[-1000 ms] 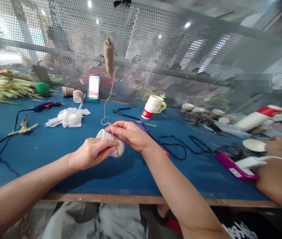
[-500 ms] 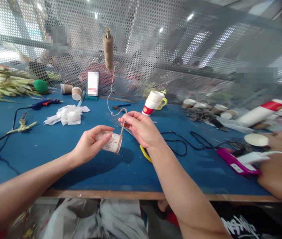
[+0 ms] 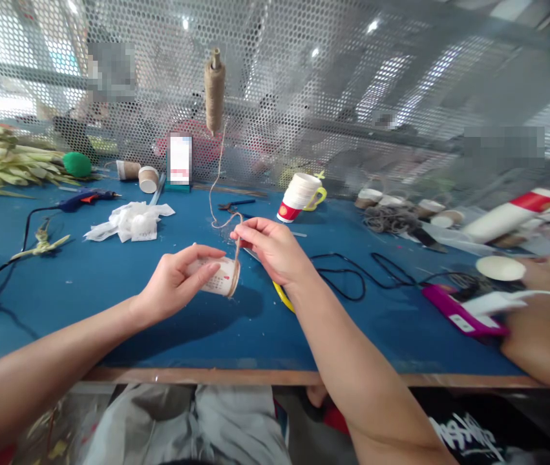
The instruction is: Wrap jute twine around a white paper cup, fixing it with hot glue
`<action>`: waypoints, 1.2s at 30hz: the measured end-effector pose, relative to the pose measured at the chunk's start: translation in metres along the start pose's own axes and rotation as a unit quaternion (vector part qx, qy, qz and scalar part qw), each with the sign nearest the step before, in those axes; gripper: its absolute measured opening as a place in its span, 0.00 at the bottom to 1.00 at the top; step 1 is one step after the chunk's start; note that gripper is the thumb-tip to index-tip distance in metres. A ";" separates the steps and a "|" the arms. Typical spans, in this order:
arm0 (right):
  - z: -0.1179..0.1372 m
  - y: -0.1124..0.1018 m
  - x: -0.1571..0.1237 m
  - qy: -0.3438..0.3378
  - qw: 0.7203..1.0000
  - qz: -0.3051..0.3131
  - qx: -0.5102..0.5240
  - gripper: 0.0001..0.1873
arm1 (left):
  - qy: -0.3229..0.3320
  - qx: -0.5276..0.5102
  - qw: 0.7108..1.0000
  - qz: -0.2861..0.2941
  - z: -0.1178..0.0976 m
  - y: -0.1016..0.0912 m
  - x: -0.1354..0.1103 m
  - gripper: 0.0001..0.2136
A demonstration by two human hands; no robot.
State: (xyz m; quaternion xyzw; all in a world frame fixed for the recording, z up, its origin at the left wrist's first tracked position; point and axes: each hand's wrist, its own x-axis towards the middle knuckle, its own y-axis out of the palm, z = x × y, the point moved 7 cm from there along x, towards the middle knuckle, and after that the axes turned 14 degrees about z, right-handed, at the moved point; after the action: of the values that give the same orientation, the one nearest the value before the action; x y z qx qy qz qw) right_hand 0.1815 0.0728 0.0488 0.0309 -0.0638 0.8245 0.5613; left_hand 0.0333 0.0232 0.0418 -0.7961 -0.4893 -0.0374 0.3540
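My left hand (image 3: 176,282) grips a small white paper cup (image 3: 221,278) lying on its side above the table, its rim end facing right. Brown twine (image 3: 237,250) wraps round that right end. My right hand (image 3: 265,247) pinches the twine between thumb and fingers, just above the cup. From there the strand runs loosely back and up to a spool of twine (image 3: 214,97) hanging by the perforated screen. Under my right wrist lies a tool with a yellow handle (image 3: 283,297), partly hidden.
Left of my hands lie a crumpled white plastic bag (image 3: 132,221) and a blue glue gun (image 3: 85,199). Stacked paper cups (image 3: 298,197) stand behind my right hand. A black cable (image 3: 352,278) leads to a purple power strip (image 3: 463,313). Another person's arm (image 3: 546,323) rests at the right.
The right hand has drawn slightly down and left with the twine, closer to the cup's end. My left hand keeps its hold on the cup. The view has shifted slightly.
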 end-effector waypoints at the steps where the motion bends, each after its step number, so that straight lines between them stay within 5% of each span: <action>1: -0.001 0.000 0.000 0.001 1.000 0.000 -0.003 0.08 | 0.003 0.004 1.000 -0.003 -0.001 -0.001 0.000 0.12; 22: -0.008 0.006 0.001 0.035 0.998 0.018 -0.057 0.08 | 0.046 0.040 0.997 -0.052 -0.014 -0.011 -0.004 0.09; 36: -0.025 0.015 0.003 0.085 0.995 0.044 0.003 0.09 | 0.006 -0.071 0.994 -0.078 -0.002 -0.013 -0.004 0.10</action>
State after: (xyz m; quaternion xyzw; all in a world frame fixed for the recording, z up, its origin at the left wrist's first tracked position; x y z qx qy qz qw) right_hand 0.1669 0.0735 0.0236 -0.0406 -0.0146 0.8482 0.5279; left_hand 0.0216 0.0226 0.0481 -0.7782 -0.5440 -0.1045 0.2959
